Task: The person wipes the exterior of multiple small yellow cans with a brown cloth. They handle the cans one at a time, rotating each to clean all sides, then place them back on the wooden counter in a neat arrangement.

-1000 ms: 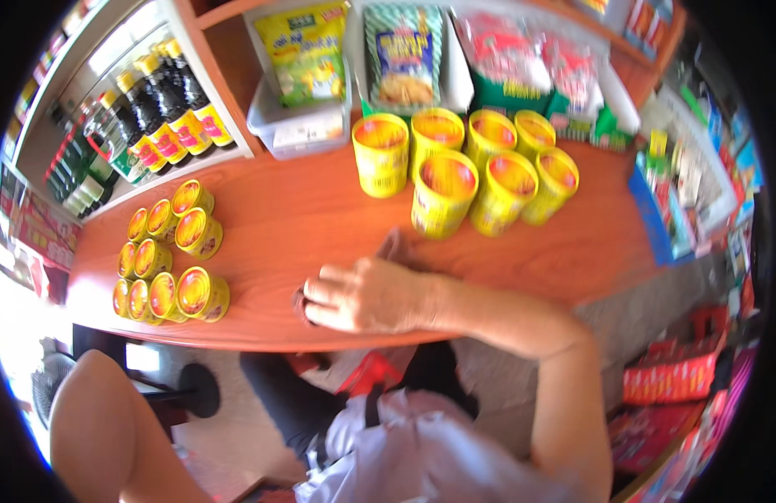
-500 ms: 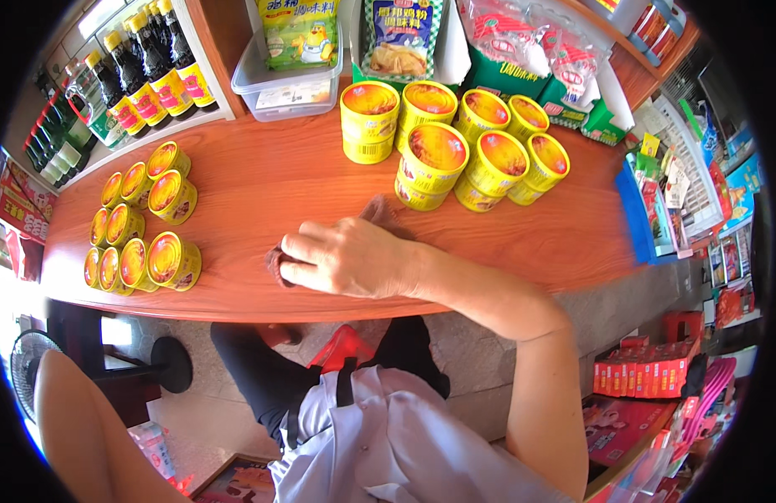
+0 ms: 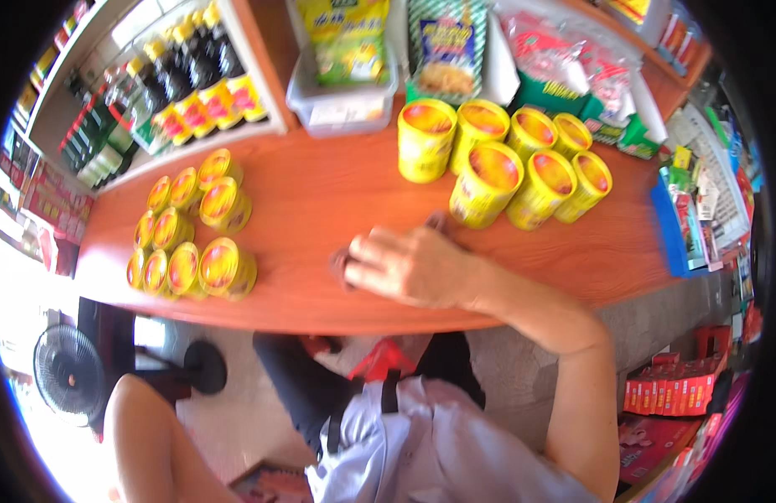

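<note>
Shirt [image 3: 438, 436], pale lilac, fills the bottom, with dark trousers [image 3: 300, 381] under the table edge. A bent left arm [image 3: 149, 436] pokes in at lower left, but the left hand is out of frame, so can't tell if it's open or holding anything. Over past that elbow there's a black fan [image 3: 67, 369], and way off to the lower right some red boxes [image 3: 673, 390].

Right hand [image 3: 417, 264] is on the table [image 3: 295, 210], palm down, fingers half curled and close together over a dark reddish cloth [image 3: 341, 268]. It's got the cloth held against the wood, bits sticking out by the fingertips and again on the far side. Kinda blurry there.

Left of the hand sit ten short yellow tubs [image 3: 228, 267]. Farther back on the right are seven taller yellow ones, nearest of them just beyond the hand. Blue tray [image 3: 666, 222] at the right end. Along the back: shelf bottles [image 3: 195, 84] on the left, then a clear bin [image 3: 346, 116] with a yellow-green bag [image 3: 350, 42], then pink bags [image 3: 543, 63].
</note>
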A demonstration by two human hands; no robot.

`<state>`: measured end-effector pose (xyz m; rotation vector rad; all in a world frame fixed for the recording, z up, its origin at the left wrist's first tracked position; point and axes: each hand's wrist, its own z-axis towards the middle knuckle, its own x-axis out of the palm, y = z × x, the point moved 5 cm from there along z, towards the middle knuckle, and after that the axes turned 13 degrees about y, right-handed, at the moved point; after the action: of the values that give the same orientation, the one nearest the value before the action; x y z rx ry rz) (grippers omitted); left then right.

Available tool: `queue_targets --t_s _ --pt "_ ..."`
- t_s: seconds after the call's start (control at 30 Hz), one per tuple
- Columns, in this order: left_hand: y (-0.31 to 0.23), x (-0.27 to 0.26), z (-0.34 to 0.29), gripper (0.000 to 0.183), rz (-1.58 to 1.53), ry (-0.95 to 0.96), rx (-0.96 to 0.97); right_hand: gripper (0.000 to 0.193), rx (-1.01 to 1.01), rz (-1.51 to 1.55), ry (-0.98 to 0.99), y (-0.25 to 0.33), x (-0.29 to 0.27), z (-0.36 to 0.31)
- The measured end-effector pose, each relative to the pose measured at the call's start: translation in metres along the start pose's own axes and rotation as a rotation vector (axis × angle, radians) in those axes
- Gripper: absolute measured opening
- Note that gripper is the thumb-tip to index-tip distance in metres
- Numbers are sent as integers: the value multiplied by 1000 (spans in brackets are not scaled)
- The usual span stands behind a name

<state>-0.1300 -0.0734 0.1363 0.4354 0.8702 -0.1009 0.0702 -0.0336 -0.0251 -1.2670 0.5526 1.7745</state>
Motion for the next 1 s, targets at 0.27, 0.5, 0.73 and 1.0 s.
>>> queue_targets --t_s 0.27,0.5,0.73,1.0 --pt "36 22 -121 55 413 -237 -1046 31 141 157 94 -6 21 -4" --pt "100 111 -206 77 396 285 -1155 47 250 227 59 -12 14 -3" --pt "105 118 -205 91 396 308 -1183 45 315 107 2 -16 17 -6" --pt "111 127 -214 93 440 358 -1289 37 332 21 142 -4 20 -9"
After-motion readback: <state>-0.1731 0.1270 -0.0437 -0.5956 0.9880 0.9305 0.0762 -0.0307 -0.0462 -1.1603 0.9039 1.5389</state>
